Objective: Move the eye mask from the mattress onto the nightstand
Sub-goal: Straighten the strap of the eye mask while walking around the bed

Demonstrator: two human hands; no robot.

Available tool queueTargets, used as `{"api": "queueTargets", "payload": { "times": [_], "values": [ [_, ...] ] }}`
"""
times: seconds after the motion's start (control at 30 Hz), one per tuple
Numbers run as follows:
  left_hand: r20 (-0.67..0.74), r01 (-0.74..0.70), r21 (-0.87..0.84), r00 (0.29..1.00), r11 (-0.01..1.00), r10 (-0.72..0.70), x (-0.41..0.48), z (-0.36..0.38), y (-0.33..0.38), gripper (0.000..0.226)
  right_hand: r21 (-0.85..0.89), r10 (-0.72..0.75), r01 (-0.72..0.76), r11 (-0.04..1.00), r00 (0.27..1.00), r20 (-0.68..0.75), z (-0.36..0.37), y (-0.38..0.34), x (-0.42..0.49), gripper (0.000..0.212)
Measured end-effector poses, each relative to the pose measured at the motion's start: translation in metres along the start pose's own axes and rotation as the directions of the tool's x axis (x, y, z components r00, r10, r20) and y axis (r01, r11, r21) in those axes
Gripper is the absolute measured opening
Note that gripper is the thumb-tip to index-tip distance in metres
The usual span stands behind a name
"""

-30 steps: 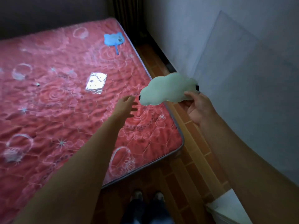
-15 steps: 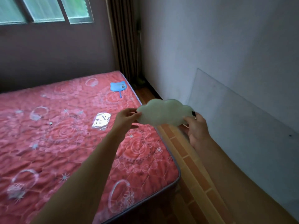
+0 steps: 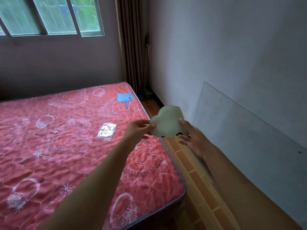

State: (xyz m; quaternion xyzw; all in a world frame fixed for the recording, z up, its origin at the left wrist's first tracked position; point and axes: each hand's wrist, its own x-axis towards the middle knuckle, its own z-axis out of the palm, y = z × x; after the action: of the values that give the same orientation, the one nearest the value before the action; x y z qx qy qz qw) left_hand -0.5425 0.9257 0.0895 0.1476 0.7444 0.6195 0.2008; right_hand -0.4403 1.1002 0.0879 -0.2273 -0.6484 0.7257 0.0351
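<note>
Eye mask (image 3: 166,122) hanging between both hands, clear of the mattress (image 3: 66,138).
Left hand (image 3: 137,130) is pinching its 9 o'clock edge; right hand (image 3: 192,138), fingers loosely spread, is touching the 3 o'clock side.

We are in a home bedroom. A red quilted mattress (image 3: 69,146) fills the floor beside plain walls. We see a window (image 3: 49,15) and a brown curtain (image 3: 131,44).
</note>
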Motion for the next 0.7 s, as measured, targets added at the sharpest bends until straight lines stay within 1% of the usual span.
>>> {"api": "queueTargets", "payload": {
  "times": [0.1, 0.13, 0.17, 0.23, 0.3, 0.37, 0.43, 0.47, 0.53, 0.63, 0.7],
  "values": [
    [-0.007, -0.027, 0.021, 1.0, 0.999, 0.027, -0.003, 0.007, 0.009, 0.025, 0.012, 0.027, -0.029, 1.0, 0.994, 0.11, 0.001, -0.003, -0.001, 0.075],
    [-0.008, -0.042, 0.027, 0.999, 0.999, 0.042, -0.004, 0.009, 0.011, 0.025, 0.016, 0.035, -0.037, 0.999, 0.991, 0.127, 0.002, -0.005, -0.002, 0.077],
    [-0.006, -0.06, 0.034, 0.998, 0.998, 0.06, -0.005, 0.012, 0.014, 0.024, 0.024, 0.04, -0.043, 0.999, 0.991, 0.126, 0.004, -0.008, -0.003, 0.075],
    [0.008, -0.101, 0.057, 0.995, 0.993, 0.101, -0.008, 0.015, 0.018, 0.023, 0.054, 0.029, -0.033, 0.998, 0.997, 0.074, 0.008, -0.01, -0.004, 0.062],
    [0.024, -0.135, 0.113, 0.991, 0.984, 0.133, -0.009, 0.018, 0.02, 0.021, 0.065, -0.018, 0.02, 0.998, 1.0, -0.022, 0.01, -0.011, -0.004, 0.052],
    [0.005, -0.168, 0.194, 0.985, 0.967, 0.17, -0.01, 0.017, 0.02, 0.02, 0.091, -0.035, 0.045, 0.995, 0.994, -0.103, 0.013, -0.011, -0.004, 0.048],
    [-0.008, -0.19, 0.278, 0.98, 0.942, 0.2, -0.01, 0.014, 0.017, 0.017, 0.125, -0.027, 0.047, 0.991, 0.988, -0.155, 0.014, -0.011, -0.004, 0.048],
    [0.003, -0.201, 0.285, 0.978, 0.937, 0.209, -0.01, 0.012, 0.016, 0.015, 0.122, -0.026, 0.047, 0.991, 0.985, -0.172, 0.014, -0.011, -0.005, 0.048],
    [0.024, -0.206, 0.24, 0.978, 0.949, 0.207, -0.012, 0.008, 0.014, 0.008, 0.108, -0.033, 0.053, 0.993, 0.984, -0.174, 0.015, -0.012, -0.007, 0.047],
    [0.003, -0.144, 0.153, 0.989, 0.978, 0.146, -0.012, 0.001, 0.012, 0.007, 0.123, -0.066, 0.086, 0.989, 0.984, -0.163, 0.016, -0.013, -0.01, 0.045],
    [0.058, -0.114, 0.078, 0.992, 0.99, 0.11, -0.013, -0.003, 0.012, 0.007, 0.156, -0.073, 0.099, 0.983, 0.983, -0.166, 0.015, -0.014, -0.011, 0.047]
  ]
}}
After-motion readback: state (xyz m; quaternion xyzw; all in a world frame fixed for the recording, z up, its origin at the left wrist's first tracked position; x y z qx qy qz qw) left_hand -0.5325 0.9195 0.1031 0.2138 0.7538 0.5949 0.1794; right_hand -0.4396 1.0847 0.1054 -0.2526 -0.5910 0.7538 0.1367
